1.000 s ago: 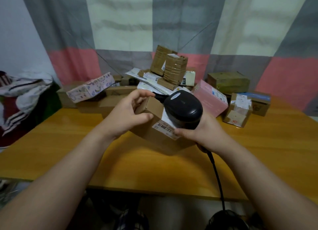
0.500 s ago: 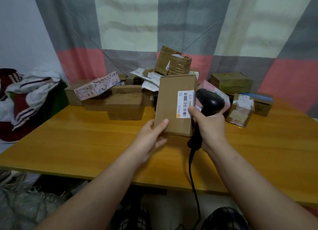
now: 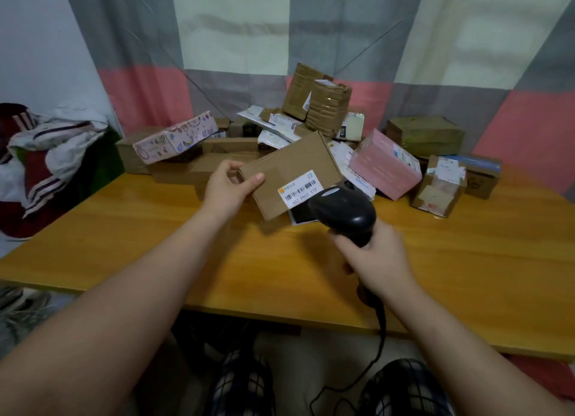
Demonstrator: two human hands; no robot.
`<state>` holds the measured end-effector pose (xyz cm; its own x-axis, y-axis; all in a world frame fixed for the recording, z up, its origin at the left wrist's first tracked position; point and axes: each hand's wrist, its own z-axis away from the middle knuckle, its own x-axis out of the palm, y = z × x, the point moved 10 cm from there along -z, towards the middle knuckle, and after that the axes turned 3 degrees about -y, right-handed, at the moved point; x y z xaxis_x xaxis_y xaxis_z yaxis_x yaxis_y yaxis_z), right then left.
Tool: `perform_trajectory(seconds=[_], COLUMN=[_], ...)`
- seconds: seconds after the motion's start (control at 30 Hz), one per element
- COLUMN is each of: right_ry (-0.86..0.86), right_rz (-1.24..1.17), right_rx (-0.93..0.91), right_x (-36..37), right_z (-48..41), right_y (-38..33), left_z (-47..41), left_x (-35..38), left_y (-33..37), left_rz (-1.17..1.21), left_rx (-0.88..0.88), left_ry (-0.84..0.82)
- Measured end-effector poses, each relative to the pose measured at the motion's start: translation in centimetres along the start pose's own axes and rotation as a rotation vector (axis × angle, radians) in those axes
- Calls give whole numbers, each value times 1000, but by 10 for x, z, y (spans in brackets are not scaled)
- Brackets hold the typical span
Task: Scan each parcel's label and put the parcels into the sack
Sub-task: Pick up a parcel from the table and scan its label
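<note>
Since half a second before, the box (image 3: 289, 172) had tipped flat above the table (image 3: 124, 244), label (image 3: 300, 189) up. Left hand (image 3: 228, 188) pinched its corner; right hand (image 3: 378, 260), nearer, clenched the scanner (image 3: 343, 211), probably mid-scan.

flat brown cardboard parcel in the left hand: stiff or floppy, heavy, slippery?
Flat brown cardboard parcel probably stiff: its edges look straight though the left hand pinches only one corner. Likely light, since that corner grip carries it tilted above the wooden table. Matte cardboard suggests little slip.
</note>
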<state>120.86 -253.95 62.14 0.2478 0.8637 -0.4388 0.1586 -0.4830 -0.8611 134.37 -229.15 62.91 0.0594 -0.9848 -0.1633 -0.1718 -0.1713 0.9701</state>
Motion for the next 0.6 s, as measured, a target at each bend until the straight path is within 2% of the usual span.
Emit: perform_trajectory(seconds=[0.13, 0.4, 0.6], right_ry=[64, 109, 87], right_rz=[268, 157, 194], right_rx=[11, 49, 55], right_x=[6, 4, 8], right_z=[6, 7, 6], right_y=[6, 19, 26], left_z=[-5, -12, -16], left_x=[1, 13, 20], left_y=[2, 0, 1], left_rz=[-93, -121, -128], left_rx=[74, 123, 139], left_ry=[24, -2, -14])
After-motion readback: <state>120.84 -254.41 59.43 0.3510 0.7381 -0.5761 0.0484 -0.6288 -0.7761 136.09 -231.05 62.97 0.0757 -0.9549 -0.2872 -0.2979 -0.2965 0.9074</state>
